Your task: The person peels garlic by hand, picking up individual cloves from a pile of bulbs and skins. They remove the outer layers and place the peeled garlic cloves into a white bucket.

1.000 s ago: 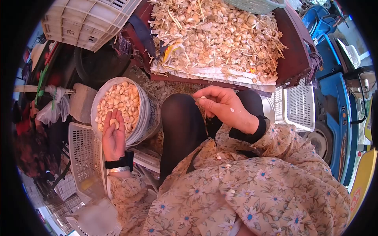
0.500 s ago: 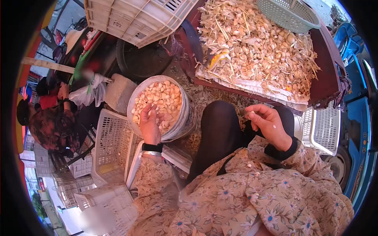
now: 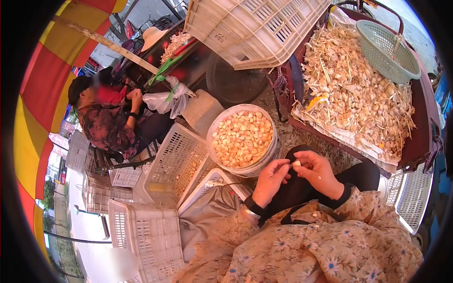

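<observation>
Pinching a pale clove (image 3: 296, 163), hands (image 3: 322, 176) over lap (image 3: 298, 189), bucket rim (image 3: 243, 106) just beside

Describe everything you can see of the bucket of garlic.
The bucket is round, whitish and looks like plastic, with a pale rim. It stands upright and open, filled almost to the rim with loose pale-orange cloves. A rough block sits just beyond it, and a slatted crate lies to its left. The left hand is close to its near side; whether they touch is unclear. Its base is hidden.
</observation>
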Tool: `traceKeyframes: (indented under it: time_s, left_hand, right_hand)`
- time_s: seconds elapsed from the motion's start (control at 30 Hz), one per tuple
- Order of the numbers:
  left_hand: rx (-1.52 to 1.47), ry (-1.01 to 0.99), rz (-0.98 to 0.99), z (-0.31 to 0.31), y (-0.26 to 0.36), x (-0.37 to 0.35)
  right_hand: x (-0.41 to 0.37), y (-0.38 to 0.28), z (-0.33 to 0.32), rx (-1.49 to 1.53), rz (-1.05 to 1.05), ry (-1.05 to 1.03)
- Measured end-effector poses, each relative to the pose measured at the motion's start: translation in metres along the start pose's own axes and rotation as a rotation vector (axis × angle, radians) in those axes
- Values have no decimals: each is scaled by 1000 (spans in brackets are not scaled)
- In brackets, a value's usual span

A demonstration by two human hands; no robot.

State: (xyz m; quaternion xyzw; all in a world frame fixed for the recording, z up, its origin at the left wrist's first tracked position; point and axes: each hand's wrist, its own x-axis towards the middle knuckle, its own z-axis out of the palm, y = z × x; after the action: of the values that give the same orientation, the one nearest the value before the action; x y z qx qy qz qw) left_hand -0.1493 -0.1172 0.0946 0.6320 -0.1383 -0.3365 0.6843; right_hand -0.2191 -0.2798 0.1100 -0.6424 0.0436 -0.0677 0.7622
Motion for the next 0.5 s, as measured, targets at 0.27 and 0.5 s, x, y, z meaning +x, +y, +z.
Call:
traceKeyframes:
  time_s: [0.27,0.5]
  left_hand:
    - [-67,-251,-134,41,-14,-10]
    - [-68,-203,-165,42,-13,-16]
  right_hand:
    - [-48,-17,-9,-525,-139,-57]
    - [-56,-23,-14,-654,-271,-79]
